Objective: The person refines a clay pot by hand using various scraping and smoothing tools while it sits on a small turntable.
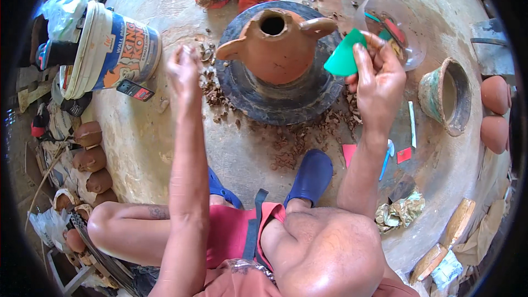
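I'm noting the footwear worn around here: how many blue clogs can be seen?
2. The left clog is partly hidden beside the left forearm; the right clog shows more fully. Both are below the dark wheel in the picture.

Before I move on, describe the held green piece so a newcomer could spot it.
Find the dark disc bearing the clay pot. Just right of the pot, the right hand pinches the thin, bright green piece. Being held sets it apart from the coloured pieces in the clear bowl.
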`<state>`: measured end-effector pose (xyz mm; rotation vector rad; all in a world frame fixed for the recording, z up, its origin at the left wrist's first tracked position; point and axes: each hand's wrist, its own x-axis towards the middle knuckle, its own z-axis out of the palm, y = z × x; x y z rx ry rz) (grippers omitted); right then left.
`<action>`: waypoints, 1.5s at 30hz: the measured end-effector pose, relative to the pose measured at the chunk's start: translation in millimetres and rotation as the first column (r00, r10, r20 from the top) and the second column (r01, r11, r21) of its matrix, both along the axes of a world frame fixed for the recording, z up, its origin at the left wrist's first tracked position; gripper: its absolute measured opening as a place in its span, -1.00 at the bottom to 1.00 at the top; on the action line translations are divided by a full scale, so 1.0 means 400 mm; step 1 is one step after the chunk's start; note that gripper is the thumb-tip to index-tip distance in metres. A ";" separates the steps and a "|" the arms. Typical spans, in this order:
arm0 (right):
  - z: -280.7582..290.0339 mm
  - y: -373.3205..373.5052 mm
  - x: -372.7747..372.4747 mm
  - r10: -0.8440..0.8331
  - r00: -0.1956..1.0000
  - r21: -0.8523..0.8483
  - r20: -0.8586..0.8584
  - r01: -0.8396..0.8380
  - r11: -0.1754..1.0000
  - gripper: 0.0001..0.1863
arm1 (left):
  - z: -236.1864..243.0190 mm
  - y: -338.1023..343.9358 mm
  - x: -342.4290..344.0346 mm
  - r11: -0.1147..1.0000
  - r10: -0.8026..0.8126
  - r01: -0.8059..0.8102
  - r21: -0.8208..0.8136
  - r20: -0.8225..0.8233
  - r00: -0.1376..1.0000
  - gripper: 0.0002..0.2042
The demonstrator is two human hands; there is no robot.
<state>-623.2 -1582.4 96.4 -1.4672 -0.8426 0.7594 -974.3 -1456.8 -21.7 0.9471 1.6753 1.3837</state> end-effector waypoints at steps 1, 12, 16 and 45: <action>-0.017 -0.013 0.006 0.008 1.000 -0.014 0.009 -0.008 1.000 -0.75 | -0.037 -0.048 0.032 0.996 -0.019 0.017 -0.093 -0.024 1.000 -0.61; -0.054 -0.058 -0.020 0.058 0.984 0.039 0.170 -0.065 0.997 -0.86 | -0.143 -0.274 0.173 0.988 -0.066 0.053 -0.146 -0.089 0.994 -0.49; -0.088 -0.069 0.003 -0.082 0.990 0.010 -0.118 0.084 0.996 -0.78 | -0.096 -0.323 0.186 0.941 -0.044 -0.010 -0.338 -0.153 0.987 -0.37; 0.023 0.003 -0.075 0.191 0.215 -0.028 0.958 -0.591 0.806 -0.53 | 0.100 -0.398 0.352 0.904 -0.336 0.407 0.131 -0.372 0.865 0.44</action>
